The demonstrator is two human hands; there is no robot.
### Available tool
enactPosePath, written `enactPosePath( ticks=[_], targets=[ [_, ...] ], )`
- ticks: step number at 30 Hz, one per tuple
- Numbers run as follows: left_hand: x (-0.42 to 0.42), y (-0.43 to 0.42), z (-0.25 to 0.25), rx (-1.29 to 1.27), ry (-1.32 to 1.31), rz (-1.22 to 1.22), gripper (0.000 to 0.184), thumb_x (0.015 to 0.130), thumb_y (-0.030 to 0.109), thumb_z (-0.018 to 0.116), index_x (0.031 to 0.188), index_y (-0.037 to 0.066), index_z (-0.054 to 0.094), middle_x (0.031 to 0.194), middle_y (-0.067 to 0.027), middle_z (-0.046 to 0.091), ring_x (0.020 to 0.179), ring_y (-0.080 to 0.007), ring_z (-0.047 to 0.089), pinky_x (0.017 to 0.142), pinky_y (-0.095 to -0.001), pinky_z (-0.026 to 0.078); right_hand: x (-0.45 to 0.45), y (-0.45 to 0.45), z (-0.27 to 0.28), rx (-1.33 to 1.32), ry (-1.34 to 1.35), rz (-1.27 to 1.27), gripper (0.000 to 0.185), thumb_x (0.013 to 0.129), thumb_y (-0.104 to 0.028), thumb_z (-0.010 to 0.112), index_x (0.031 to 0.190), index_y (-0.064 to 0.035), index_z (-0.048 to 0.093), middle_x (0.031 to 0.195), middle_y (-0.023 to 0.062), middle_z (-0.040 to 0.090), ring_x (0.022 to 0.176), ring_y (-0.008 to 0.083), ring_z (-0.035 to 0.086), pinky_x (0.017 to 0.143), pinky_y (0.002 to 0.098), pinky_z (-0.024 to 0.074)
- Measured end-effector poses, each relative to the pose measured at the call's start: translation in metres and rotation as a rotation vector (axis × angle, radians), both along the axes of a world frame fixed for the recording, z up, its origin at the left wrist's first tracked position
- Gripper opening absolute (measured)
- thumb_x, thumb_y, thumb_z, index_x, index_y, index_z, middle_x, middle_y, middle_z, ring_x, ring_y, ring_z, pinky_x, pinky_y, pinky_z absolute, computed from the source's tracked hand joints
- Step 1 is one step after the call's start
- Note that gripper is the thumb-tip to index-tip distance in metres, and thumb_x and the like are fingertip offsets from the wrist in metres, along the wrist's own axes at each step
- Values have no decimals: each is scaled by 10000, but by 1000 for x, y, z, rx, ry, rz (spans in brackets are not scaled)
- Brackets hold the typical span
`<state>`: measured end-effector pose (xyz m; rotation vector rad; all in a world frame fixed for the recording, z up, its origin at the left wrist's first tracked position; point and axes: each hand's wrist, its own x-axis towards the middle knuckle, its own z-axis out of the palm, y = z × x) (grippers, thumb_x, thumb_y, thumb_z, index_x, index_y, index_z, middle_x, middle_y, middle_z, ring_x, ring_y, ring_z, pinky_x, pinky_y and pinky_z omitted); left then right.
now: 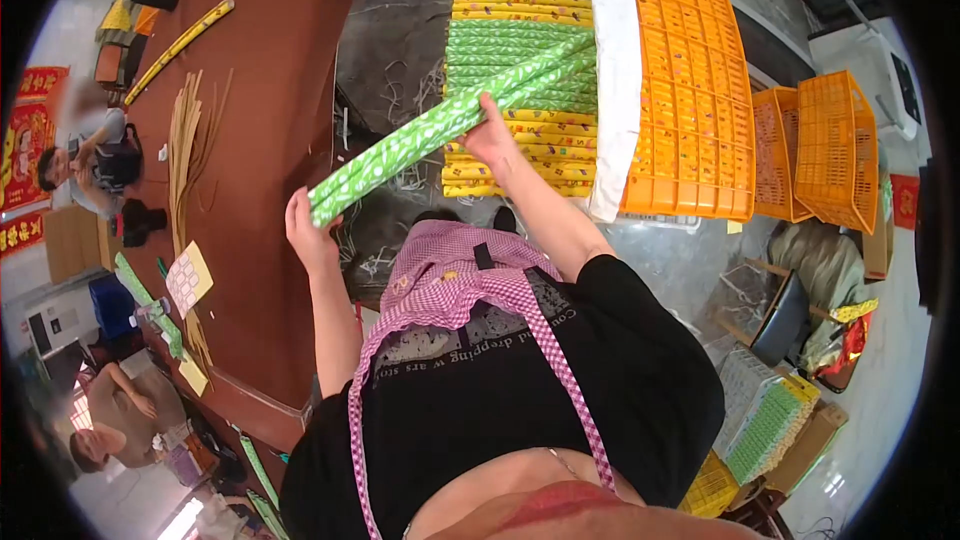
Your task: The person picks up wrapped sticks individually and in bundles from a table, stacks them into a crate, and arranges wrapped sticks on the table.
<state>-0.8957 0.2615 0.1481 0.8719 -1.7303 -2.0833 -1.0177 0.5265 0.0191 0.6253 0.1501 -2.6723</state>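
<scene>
Head view: two slim green rolls, smooth, glossy-looking, white leaf print, held side by side on a slant in front of the body, far end over the stacked rolls. Left hand wrapped round the near end, beside the table edge; right hand grasping them around mid-length, fingers partly covering the print. Straight ahead: layered stack, green leaf-print rolls between bands of yellow patterned rolls, all long cylinders lying parallel. Their far ends run under a crinkled white sheet draped at the mouth of an orange slatted plastic crate, which blocks the way forward right. Left: broad reddish-brown tabletop with one yellow roll, a bundle of thin tan strips, a printed paper sheet. Floor between table and stack littered with pale stringy scraps. More orange crates at right; people seated beyond the table. Wearer: pink checked apron, black T-shirt.
</scene>
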Motion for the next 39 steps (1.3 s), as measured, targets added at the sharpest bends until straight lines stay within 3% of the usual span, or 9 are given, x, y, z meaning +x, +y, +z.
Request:
enactPosePath(
  ticks=[4, 7, 14, 21, 28, 32, 34, 39],
  targets=[
    [-92, 15, -16, 22, 1, -140, 296, 847, 242, 544, 1061, 39, 520, 911, -61, 567, 743, -157, 583, 483, -276, 483, -59, 26, -11, 84, -22, -54, 495, 856, -380, 515, 1242, -96, 390, 1259, 107, 438, 1153, 278, 412, 968, 489, 318],
    [-165, 20, -44, 51, -33, -206, 296, 845, 246, 548, 1058, 41, 521, 906, -58, 564, 734, -155, 582, 478, -278, 481, -105, 42, -20, 202, -127, -133, 549, 838, -388, 542, 1273, -103, 367, 1313, 101, 391, 1202, 277, 351, 1023, 485, 206],
    [-336, 35, -134, 200, -155, -359, 288, 842, 265, 553, 1038, 55, 527, 904, -50, 558, 710, -146, 576, 454, -281, 469, -218, 81, -92, 198, -111, -303, 561, 846, -414, 510, 1296, -117, 355, 1328, 83, 376, 1199, 272, 352, 999, 473, 259],
    [-472, 76, -240, 327, -248, -520, 293, 857, 263, 544, 1075, 69, 516, 900, -43, 574, 673, -152, 575, 450, -288, 448, -295, 123, -141, 459, -237, -436, 551, 859, -431, 490, 1285, -106, 360, 1309, 94, 391, 1181, 272, 379, 986, 470, 291],
    [-528, 123, -317, 366, -307, -612, 274, 857, 252, 536, 1054, 61, 522, 862, -56, 580, 634, -156, 572, 432, -290, 450, -334, 173, -191, 525, -302, -508, 524, 833, -445, 516, 1247, -138, 417, 1268, 79, 447, 1144, 271, 426, 948, 486, 344],
    [-543, 143, -332, 379, -337, -618, 290, 844, 268, 538, 1054, 68, 528, 879, -53, 582, 673, -155, 575, 429, -270, 444, -339, 189, -203, 543, -222, -474, 487, 870, -421, 469, 1263, -142, 398, 1312, 86, 398, 1181, 276, 388, 964, 501, 327],
    [-554, 149, -342, 369, -354, -637, 284, 840, 266, 537, 1048, 73, 534, 890, -46, 578, 693, -155, 575, 436, -269, 444, -346, 191, -198, 693, -281, -470, 483, 877, -403, 470, 1264, -126, 389, 1320, 87, 384, 1203, 282, 363, 978, 520, 309],
    [-569, 159, -352, 295, -447, -672, 277, 831, 250, 532, 1054, 86, 537, 885, -42, 575, 681, -147, 568, 424, -261, 438, -341, 208, -205, 840, -313, -331, 530, 878, -411, 469, 1273, -80, 346, 1306, 167, 373, 1204, 326, 359, 961, 546, 328]
  ],
)
